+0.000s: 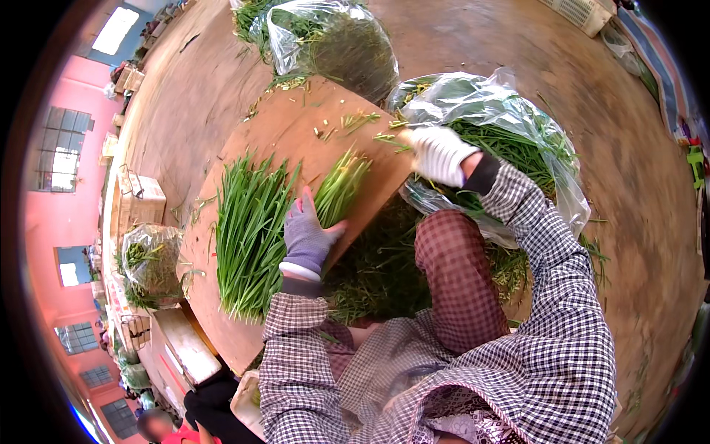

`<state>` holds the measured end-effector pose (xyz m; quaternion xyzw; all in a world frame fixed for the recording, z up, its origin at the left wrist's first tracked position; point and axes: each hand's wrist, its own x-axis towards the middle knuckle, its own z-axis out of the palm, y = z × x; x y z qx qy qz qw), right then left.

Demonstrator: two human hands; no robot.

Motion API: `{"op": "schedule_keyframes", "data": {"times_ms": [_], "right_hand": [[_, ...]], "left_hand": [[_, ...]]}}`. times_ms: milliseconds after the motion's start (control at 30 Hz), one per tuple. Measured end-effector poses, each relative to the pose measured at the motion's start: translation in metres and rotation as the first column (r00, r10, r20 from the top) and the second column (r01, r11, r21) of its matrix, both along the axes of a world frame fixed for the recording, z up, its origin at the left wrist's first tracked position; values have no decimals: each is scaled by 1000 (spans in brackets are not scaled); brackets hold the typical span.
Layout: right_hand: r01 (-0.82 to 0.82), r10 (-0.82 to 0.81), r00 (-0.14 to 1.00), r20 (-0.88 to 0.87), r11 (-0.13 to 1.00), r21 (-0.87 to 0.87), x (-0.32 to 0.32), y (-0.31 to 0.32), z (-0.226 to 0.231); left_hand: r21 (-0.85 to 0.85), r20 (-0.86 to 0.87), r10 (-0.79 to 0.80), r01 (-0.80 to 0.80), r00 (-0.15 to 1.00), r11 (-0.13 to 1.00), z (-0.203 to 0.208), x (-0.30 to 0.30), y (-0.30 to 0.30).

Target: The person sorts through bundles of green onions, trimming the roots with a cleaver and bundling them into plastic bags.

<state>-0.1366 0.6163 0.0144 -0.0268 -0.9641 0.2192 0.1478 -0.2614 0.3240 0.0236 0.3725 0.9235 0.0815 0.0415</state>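
My left hand, in a purple glove, grips a small bunch of green chives lying on a brown wooden board. To its left lies a larger spread pile of chives on the same board. In a white glove, my right hand reaches to the board's right edge, at the mouth of a clear plastic bag of chives; whether it holds any stems is unclear. Cut scraps are scattered on the board's far part.
A second clear bag of greens lies beyond the board. Trimmings cover the ground between board and my knee. At left stand a bagged bundle, a wooden crate and another person. A white crate sits far right.
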Motion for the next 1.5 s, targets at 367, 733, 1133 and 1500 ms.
{"op": "schedule_keyframes", "data": {"times_ms": [367,733,1133,1500], "right_hand": [[-47,46,999,27,999,18,21,-29,20],[-26,22,993,-114,999,-30,32,-34,15],[-1,-14,998,-69,977,-213,29,-43,2],[-18,-44,984,-174,940,-340,55,-54,34]], "left_hand": [[75,-220,-112,131,969,989,17,14,3],[11,-194,-197,203,961,979,-4,4,24],[76,-169,-173,188,970,979,-18,-6,55],[-156,-251,-100,62,963,986,3,-6,50]]}}
